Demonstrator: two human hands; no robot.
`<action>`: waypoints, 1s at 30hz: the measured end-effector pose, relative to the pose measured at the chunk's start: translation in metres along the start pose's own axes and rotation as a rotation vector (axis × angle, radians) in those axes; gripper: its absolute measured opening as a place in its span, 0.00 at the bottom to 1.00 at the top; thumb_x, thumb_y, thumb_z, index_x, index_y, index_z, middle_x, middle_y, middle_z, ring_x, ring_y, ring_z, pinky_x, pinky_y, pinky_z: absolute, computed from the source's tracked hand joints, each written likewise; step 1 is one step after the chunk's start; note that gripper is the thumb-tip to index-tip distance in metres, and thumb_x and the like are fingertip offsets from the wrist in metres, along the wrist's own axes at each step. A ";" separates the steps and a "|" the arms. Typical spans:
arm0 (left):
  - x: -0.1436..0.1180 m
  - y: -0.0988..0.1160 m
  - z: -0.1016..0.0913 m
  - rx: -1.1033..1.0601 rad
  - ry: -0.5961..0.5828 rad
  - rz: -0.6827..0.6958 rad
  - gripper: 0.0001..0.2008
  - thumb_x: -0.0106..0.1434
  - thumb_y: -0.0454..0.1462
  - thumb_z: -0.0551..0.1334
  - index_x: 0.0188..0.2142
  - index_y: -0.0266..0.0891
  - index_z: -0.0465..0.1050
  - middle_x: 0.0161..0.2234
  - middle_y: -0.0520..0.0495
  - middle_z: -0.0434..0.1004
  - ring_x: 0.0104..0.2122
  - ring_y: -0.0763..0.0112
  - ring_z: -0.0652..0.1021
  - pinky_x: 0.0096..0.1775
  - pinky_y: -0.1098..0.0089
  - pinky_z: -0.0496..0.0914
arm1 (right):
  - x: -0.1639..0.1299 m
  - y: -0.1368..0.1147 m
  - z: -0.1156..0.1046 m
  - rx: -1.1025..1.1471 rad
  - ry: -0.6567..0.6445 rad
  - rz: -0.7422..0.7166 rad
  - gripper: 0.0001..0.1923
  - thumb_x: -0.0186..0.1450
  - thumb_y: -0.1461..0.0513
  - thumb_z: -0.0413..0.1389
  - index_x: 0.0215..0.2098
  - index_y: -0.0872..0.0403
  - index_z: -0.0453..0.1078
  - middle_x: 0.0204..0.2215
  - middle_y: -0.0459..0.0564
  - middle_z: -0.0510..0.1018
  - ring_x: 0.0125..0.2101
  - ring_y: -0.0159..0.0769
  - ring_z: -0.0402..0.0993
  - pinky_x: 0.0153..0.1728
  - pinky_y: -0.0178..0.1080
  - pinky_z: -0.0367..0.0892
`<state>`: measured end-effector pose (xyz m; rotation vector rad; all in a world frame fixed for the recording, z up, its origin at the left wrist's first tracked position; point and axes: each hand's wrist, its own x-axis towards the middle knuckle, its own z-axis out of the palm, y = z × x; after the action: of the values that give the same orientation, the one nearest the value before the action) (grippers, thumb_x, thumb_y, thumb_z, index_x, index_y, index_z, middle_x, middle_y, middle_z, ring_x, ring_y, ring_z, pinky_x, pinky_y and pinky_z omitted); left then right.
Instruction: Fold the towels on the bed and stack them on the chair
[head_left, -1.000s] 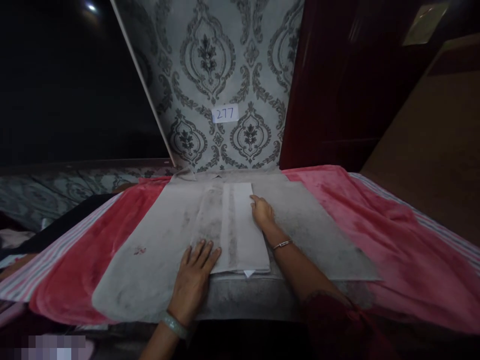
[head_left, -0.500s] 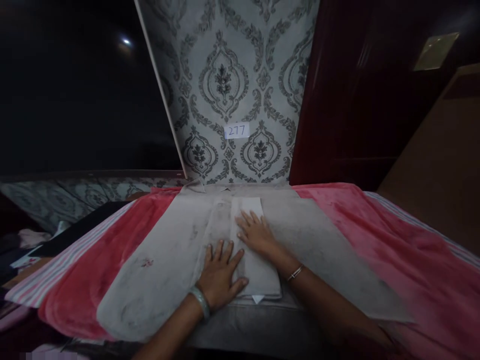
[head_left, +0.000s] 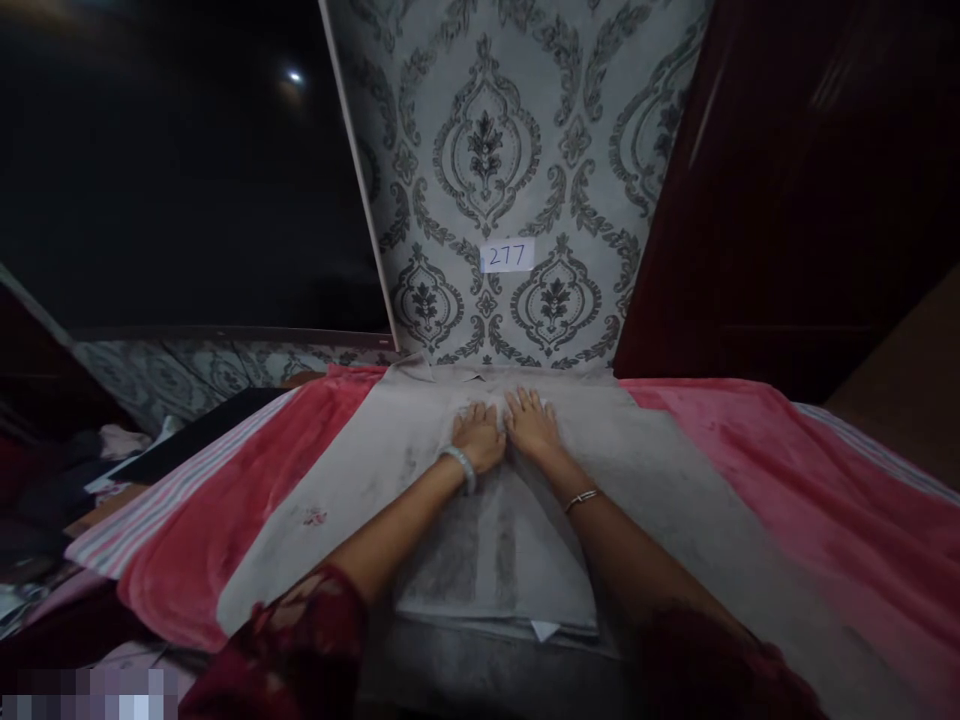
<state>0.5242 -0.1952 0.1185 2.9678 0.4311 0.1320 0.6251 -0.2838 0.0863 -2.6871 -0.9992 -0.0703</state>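
A grey folded cloth [head_left: 540, 560], long and with several layers at its near edge, lies on a larger pale grey fabric [head_left: 337, 480]. A small white tag [head_left: 545, 630] pokes out at that near edge. My left hand [head_left: 480, 437], with a pale bangle at the wrist, rests palm down on the far end of the folded cloth. Beside it, my right hand [head_left: 531, 422] lies flat with its fingers apart, pressing on the same far end. The hands nearly touch. What lies under the palms is hidden.
A red plush blanket [head_left: 217, 500] and a striped cloth [head_left: 180, 480] spread beneath the grey fabric. A large black screen [head_left: 187, 180] stands at the left, a dark red panel [head_left: 787, 200] at the right. Patterned wallpaper [head_left: 487, 150] carries a paper label [head_left: 508, 255] reading 277.
Both hands have slid away from me to the far end of the folded cloth and come close together. Its near part now looks wider and uncovered. The view has shifted slightly left.
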 end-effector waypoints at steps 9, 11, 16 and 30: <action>0.025 -0.018 0.057 0.082 -0.060 -0.178 0.38 0.70 0.52 0.40 0.70 0.28 0.48 0.71 0.30 0.41 0.71 0.49 0.45 0.65 0.37 0.45 | -0.001 0.016 0.044 -0.001 0.002 0.019 0.29 0.74 0.56 0.40 0.72 0.49 0.51 0.71 0.51 0.49 0.70 0.48 0.42 0.66 0.54 0.43; 0.030 -0.019 0.053 0.070 -0.048 -0.192 0.35 0.71 0.49 0.40 0.70 0.30 0.48 0.72 0.32 0.42 0.71 0.51 0.46 0.65 0.38 0.46 | 0.001 0.015 0.042 0.012 -0.006 0.023 0.29 0.74 0.55 0.39 0.72 0.49 0.51 0.72 0.51 0.49 0.70 0.48 0.42 0.66 0.54 0.43; 0.068 -0.027 0.041 0.063 -0.023 -0.228 0.32 0.70 0.45 0.42 0.70 0.39 0.50 0.73 0.40 0.42 0.71 0.52 0.46 0.65 0.37 0.45 | 0.000 0.014 0.037 0.036 -0.013 0.022 0.29 0.74 0.55 0.40 0.72 0.49 0.50 0.72 0.51 0.48 0.70 0.48 0.41 0.66 0.53 0.42; 0.089 -0.037 0.045 0.150 -0.025 -0.269 0.33 0.70 0.47 0.40 0.71 0.36 0.49 0.72 0.38 0.46 0.70 0.49 0.49 0.64 0.38 0.49 | 0.002 0.014 0.033 0.098 -0.029 0.033 0.30 0.74 0.54 0.40 0.72 0.49 0.49 0.72 0.50 0.46 0.71 0.46 0.38 0.67 0.53 0.38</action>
<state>0.6038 -0.1405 0.0749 3.0132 0.8660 0.0348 0.6345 -0.2839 0.0513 -2.6215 -0.9405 0.0234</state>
